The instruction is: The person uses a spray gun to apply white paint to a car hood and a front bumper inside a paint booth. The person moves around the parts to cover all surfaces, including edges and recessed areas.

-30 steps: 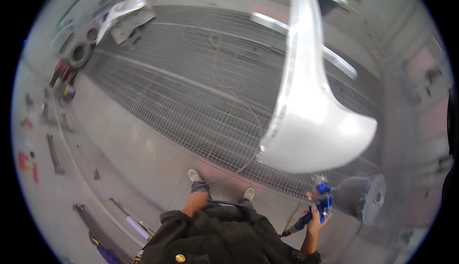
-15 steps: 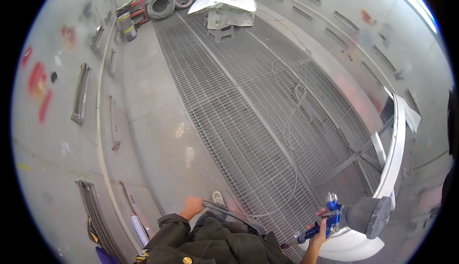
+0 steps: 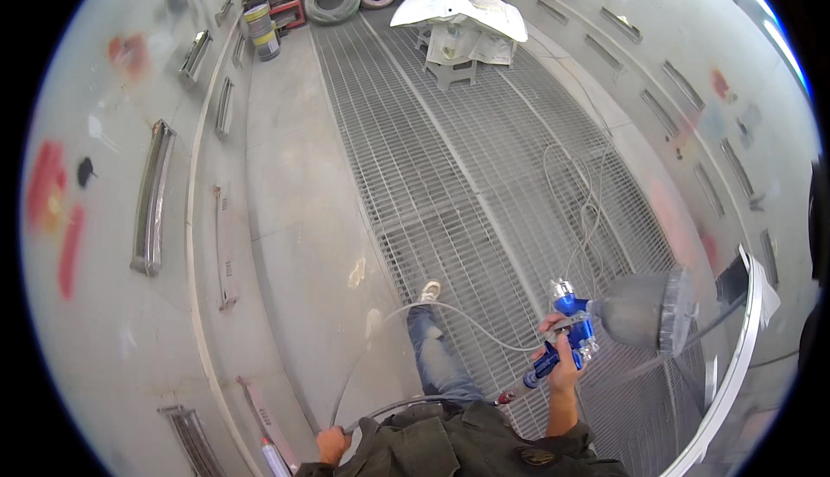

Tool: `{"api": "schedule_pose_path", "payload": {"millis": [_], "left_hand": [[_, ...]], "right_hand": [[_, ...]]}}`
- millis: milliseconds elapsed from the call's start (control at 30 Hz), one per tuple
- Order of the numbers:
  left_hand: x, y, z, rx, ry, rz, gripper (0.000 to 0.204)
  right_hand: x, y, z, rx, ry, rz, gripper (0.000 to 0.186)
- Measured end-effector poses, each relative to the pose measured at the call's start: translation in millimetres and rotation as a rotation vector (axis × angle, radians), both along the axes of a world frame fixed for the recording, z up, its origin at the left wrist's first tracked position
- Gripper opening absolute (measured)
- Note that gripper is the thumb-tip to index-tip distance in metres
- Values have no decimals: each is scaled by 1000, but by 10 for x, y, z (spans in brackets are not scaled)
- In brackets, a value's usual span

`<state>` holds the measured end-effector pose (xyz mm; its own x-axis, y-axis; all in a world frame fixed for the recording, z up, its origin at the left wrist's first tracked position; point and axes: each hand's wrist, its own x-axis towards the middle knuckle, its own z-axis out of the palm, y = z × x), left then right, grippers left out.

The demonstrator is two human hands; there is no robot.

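My right hand (image 3: 564, 358) is wrapped round the handle of a blue spray gun (image 3: 572, 321), held out over the floor grating at my right. A grey translucent paint cup (image 3: 640, 311) juts from the gun toward the right. From the red fitting at the gun's lower end, a grey air hose (image 3: 406, 403) runs across my front. My left hand (image 3: 332, 444), low and near my body, is closed round this hose. Beyond it the hose (image 3: 450, 307) loops over my leg and onto the grating.
Metal grating (image 3: 432, 157) runs down the floor's middle. A white curved panel (image 3: 735, 373) stands close at my right. Further off, a white car panel (image 3: 462, 10) rests on a stand (image 3: 451, 73). Tyres (image 3: 333, 2), buckets (image 3: 261, 32) and a red rack (image 3: 287, 3) line the far wall.
The spray gun has risen and shifted slightly left in my right hand. My left hand has moved lower and nearer my body with the hose. One leg has stepped forward onto the grating's edge.
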<state>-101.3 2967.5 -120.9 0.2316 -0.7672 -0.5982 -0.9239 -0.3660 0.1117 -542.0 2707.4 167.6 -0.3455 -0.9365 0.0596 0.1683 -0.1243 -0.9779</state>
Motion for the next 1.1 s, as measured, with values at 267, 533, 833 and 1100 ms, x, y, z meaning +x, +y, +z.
{"api": "schedule_pose_path", "payload": {"millis": [267,533,833,1100], "left_hand": [[46,-2340,385,200,92,332,35],[643,-4788,682,-108,-80,312,29],[524,-5983,-156,-16,104,455,39],[1817,-8720,-105,52,138,484,52]], "right_hand": [[535,-2732,120,5,-10,22,29],[863,-4877,439,-8,6,30,27],[1302,-6942,303,-6,7,-130,27],[1996,-8821,361,-55,21,-326,18]]}}
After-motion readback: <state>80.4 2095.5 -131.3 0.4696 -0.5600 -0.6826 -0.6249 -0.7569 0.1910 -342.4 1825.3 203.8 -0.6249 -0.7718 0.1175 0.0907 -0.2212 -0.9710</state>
